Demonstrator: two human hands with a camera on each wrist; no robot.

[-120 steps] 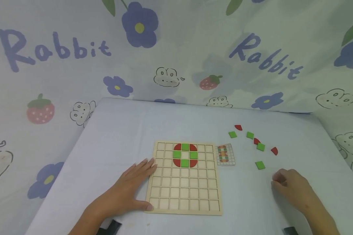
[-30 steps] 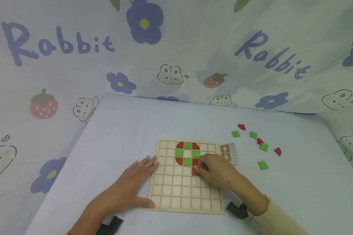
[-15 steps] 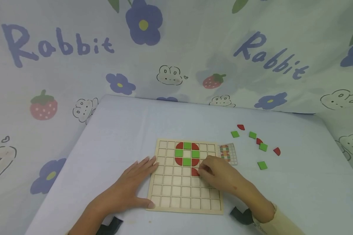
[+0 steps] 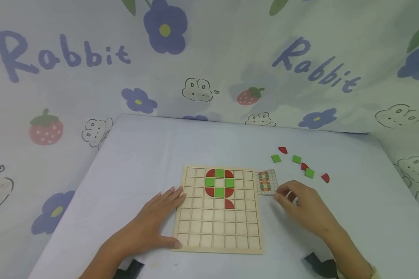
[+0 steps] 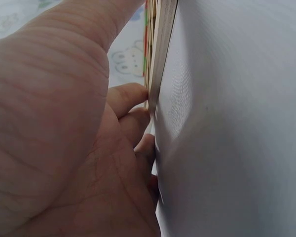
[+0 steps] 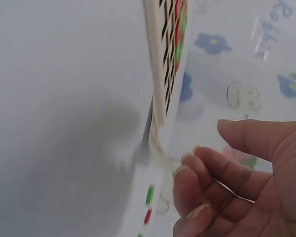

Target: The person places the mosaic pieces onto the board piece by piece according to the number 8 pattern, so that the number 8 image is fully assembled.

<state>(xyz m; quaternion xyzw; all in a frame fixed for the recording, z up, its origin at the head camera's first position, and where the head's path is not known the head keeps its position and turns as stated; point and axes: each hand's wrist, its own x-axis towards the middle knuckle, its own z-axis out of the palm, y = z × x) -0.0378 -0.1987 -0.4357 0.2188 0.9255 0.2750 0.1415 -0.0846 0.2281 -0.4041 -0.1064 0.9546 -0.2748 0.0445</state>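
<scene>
Fingers [image 4: 174,201] of the left hand [image 4: 150,223] lie straight against the board [image 4: 219,228], thumb splayed; the right hand [image 4: 307,201], loosely curved, pinches nothing near the card [image 4: 265,182]; eight ring tiles [image 4: 219,192] look finished, one red quarter [image 4: 229,204] sits below; six loose tiles [image 4: 309,173] seemingly remain

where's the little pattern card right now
In the head view, the pattern card lies just right of the wooden grid board, near the right hand.

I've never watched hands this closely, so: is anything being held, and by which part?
Nothing is gripped. The left hand merely rests against the left edge of the board; the right hand is empty, thumb and fingertips apart.
</scene>
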